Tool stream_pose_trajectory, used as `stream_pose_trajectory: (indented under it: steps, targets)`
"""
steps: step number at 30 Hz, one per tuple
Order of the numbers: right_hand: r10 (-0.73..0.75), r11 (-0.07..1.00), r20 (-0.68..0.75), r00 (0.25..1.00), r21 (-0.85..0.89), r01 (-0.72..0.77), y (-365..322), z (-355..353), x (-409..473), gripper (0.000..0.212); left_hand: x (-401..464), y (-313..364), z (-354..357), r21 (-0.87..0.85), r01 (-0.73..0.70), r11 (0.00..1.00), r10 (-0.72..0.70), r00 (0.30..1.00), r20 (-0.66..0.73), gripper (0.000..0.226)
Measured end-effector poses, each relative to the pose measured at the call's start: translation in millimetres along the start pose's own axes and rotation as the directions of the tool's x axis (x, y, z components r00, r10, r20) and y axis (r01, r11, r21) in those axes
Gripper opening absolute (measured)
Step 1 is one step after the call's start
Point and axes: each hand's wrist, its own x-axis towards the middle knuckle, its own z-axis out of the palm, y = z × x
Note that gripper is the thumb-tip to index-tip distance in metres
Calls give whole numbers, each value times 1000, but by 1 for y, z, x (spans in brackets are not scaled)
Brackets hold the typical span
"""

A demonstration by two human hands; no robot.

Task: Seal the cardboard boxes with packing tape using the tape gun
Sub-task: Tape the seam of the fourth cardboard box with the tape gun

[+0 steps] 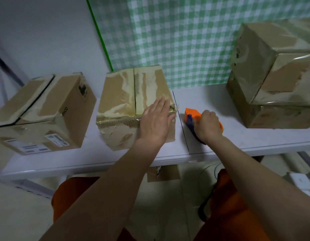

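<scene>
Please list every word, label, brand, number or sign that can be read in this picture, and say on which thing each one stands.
"PICO": printed on the side of the left box.
Black handling symbol near the top of the same side: a sign, its small text too blurred to read.
White shipping labels on the near face of that box: too small and blurred to read.
Faint print on the stacked boxes at right: unreadable.
Middle box and tape gun: no text seen.

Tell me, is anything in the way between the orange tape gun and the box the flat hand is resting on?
Nothing visible blocks it. The right hand grips the tape gun on the white table, just right of the middle box. Only bare tabletop lies between them. The left hand rests on that box's right edge.
</scene>
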Motion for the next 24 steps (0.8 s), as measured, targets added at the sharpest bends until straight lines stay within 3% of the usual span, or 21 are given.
stream_pose_trajectory:
  steps: [2,4,7,9,11,15,19,22,24]
  targets:
    - [-81,964,-217,973,231,131,-17,-5,-14,27,2,-3,-2,-11,-25,1000,25,1000,-9,57]
    - [-113,865,-302,946,439,243,-41,-7,-30,27,3,-7,-4,-27,-61,998,61,998,0,61]
    - [-97,719,-148,984,674,172,-75,-4,-50,36,-4,-12,-5,24,-56,998,55,998,35,64]
    - [-114,689,-61,992,714,123,-86,4,-53,43,-14,-14,-2,142,17,990,-20,1000,20,69]
    - [-126,708,-39,991,697,118,-92,10,-50,51,-20,-15,3,210,50,976,-59,998,37,78]
    - [-105,742,-19,994,664,91,-96,16,-37,47,-18,-17,5,256,15,967,-35,996,77,94]
    - [-137,777,-73,988,611,153,-93,13,-35,46,-22,-17,4,171,-14,985,1,997,75,105]
    - [-283,882,-156,946,344,321,-90,12,-31,37,-20,-28,-8,-10,-22,1000,23,995,96,106]
    - [-442,876,-156,884,140,462,-94,11,-34,43,-20,-38,-11,-63,-47,997,53,994,97,96]
